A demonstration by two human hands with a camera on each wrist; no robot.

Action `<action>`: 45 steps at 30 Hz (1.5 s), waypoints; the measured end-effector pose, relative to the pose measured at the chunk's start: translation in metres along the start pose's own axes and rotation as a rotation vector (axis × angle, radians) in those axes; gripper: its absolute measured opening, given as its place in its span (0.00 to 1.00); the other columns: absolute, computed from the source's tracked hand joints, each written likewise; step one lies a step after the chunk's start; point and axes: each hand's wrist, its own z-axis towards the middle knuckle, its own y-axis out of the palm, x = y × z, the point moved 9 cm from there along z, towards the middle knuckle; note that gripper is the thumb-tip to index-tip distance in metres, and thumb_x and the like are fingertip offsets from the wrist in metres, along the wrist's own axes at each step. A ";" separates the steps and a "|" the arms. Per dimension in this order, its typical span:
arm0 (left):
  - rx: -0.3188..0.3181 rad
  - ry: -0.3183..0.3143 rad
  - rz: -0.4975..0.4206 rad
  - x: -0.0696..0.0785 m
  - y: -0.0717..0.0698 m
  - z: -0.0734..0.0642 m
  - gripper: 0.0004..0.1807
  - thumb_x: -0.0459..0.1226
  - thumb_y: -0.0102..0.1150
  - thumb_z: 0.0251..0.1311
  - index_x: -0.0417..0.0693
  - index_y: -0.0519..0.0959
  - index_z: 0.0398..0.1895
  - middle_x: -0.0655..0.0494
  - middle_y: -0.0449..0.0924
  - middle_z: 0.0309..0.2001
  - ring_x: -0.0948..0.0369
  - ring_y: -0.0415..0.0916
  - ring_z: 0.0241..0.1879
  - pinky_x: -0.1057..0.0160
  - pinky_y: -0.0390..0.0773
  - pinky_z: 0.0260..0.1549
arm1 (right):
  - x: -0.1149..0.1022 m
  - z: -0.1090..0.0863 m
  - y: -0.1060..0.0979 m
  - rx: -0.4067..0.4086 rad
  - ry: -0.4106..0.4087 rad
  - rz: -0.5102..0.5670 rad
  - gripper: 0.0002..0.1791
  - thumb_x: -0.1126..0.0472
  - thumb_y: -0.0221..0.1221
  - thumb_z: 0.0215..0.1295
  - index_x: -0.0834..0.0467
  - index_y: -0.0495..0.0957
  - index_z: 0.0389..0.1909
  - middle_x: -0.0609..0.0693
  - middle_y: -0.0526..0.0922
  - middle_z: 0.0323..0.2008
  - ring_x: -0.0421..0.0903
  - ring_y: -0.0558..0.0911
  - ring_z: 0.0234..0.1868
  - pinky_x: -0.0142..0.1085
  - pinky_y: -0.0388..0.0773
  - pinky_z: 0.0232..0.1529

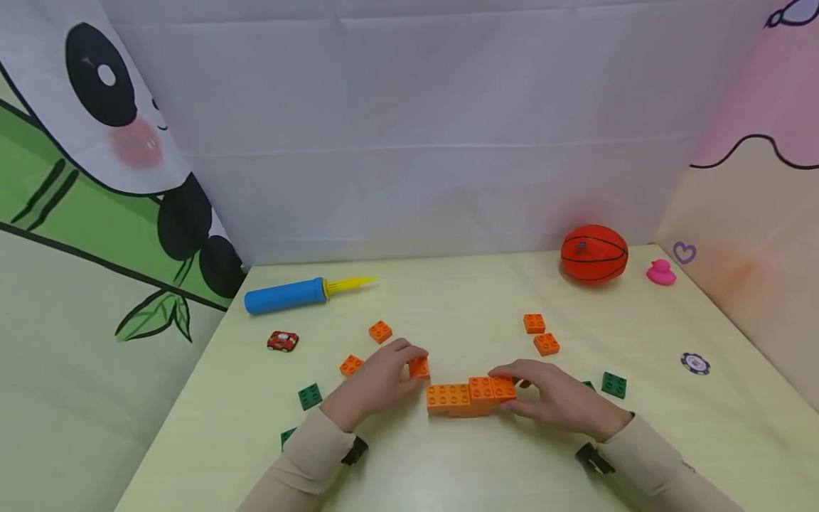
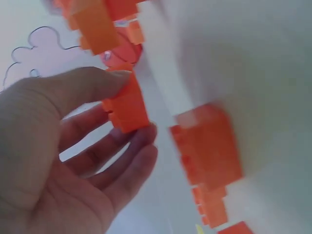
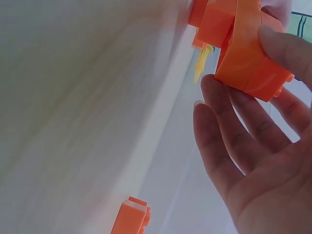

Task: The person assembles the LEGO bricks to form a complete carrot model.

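Observation:
My left hand (image 1: 382,380) pinches a small orange building block (image 1: 419,368) between thumb and fingers, as the left wrist view also shows the block (image 2: 129,102). Just right of it lies a joined row of orange building blocks (image 1: 448,398), two layers high in places. The right end of that row is in my right hand (image 1: 550,395), thumb on the near side and fingers on the far side. In the right wrist view, the thumb presses the assembly (image 3: 243,53) against the fingers. A narrow gap separates the left block from the row in the head view.
Loose orange blocks (image 1: 380,331) lie beyond the left hand, others (image 1: 534,323) beyond the right. Green blocks (image 1: 310,396) sit on both sides. Farther out are a red toy car (image 1: 283,341), a blue pump (image 1: 285,296), a red ball (image 1: 594,254), a pink duck (image 1: 661,272) and a chip (image 1: 695,363).

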 end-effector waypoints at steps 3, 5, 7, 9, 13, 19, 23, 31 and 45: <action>-0.003 0.009 -0.096 0.010 -0.005 0.000 0.23 0.42 0.64 0.65 0.48 0.77 0.62 0.58 0.77 0.51 0.57 0.75 0.49 0.58 0.78 0.53 | 0.000 -0.001 -0.001 -0.005 0.018 -0.009 0.29 0.44 0.64 0.65 0.49 0.74 0.65 0.39 0.79 0.57 0.39 0.77 0.51 0.41 0.81 0.52; -0.019 0.026 -0.141 0.020 -0.006 0.000 0.23 0.42 0.64 0.65 0.49 0.77 0.62 0.60 0.77 0.51 0.57 0.76 0.49 0.59 0.78 0.52 | 0.000 -0.001 -0.001 -0.004 0.021 -0.010 0.29 0.44 0.64 0.65 0.49 0.74 0.65 0.39 0.79 0.57 0.39 0.77 0.51 0.41 0.81 0.51; -0.042 0.051 -0.168 0.031 -0.004 0.000 0.22 0.42 0.63 0.66 0.50 0.77 0.62 0.61 0.77 0.51 0.58 0.76 0.49 0.62 0.78 0.51 | -0.001 -0.001 -0.002 0.002 0.012 -0.014 0.29 0.44 0.64 0.65 0.49 0.75 0.65 0.39 0.79 0.57 0.39 0.78 0.52 0.41 0.81 0.52; -0.065 0.085 -0.166 0.041 -0.001 0.000 0.22 0.42 0.62 0.66 0.50 0.78 0.62 0.63 0.77 0.50 0.60 0.76 0.49 0.65 0.78 0.51 | -0.002 -0.001 -0.002 0.009 0.002 -0.017 0.28 0.44 0.64 0.65 0.48 0.75 0.65 0.39 0.79 0.57 0.40 0.78 0.52 0.41 0.81 0.51; -0.105 0.138 -0.142 0.054 0.008 0.000 0.20 0.40 0.60 0.66 0.50 0.78 0.61 0.63 0.77 0.51 0.64 0.75 0.47 0.70 0.77 0.50 | -0.003 0.000 -0.001 0.016 -0.007 -0.025 0.28 0.44 0.64 0.65 0.47 0.75 0.65 0.39 0.79 0.57 0.40 0.78 0.52 0.39 0.81 0.51; -0.119 0.114 -0.126 0.055 0.017 0.001 0.20 0.41 0.61 0.66 0.55 0.78 0.61 0.64 0.76 0.52 0.69 0.73 0.47 0.68 0.77 0.51 | -0.003 0.001 0.000 0.011 -0.001 -0.018 0.28 0.45 0.64 0.65 0.48 0.75 0.65 0.39 0.79 0.57 0.40 0.78 0.52 0.38 0.81 0.51; -0.110 0.116 -0.130 0.056 0.022 0.002 0.21 0.43 0.63 0.66 0.54 0.78 0.61 0.64 0.78 0.51 0.69 0.74 0.46 0.68 0.77 0.51 | -0.002 0.001 0.001 0.007 0.002 -0.002 0.28 0.45 0.64 0.66 0.47 0.75 0.64 0.39 0.79 0.56 0.39 0.78 0.51 0.37 0.81 0.51; -0.094 0.088 -0.195 0.052 0.022 0.005 0.23 0.44 0.68 0.62 0.53 0.80 0.61 0.64 0.81 0.54 0.67 0.76 0.50 0.65 0.77 0.55 | -0.002 0.001 0.001 0.029 -0.046 0.047 0.26 0.51 0.66 0.65 0.47 0.76 0.63 0.39 0.80 0.56 0.37 0.78 0.50 0.35 0.80 0.49; -0.047 0.004 -0.211 0.053 0.021 0.004 0.23 0.41 0.72 0.57 0.53 0.83 0.58 0.62 0.83 0.53 0.64 0.78 0.53 0.60 0.77 0.56 | -0.001 0.001 0.002 0.024 -0.043 0.078 0.27 0.52 0.67 0.64 0.51 0.76 0.63 0.41 0.80 0.55 0.37 0.78 0.47 0.32 0.80 0.47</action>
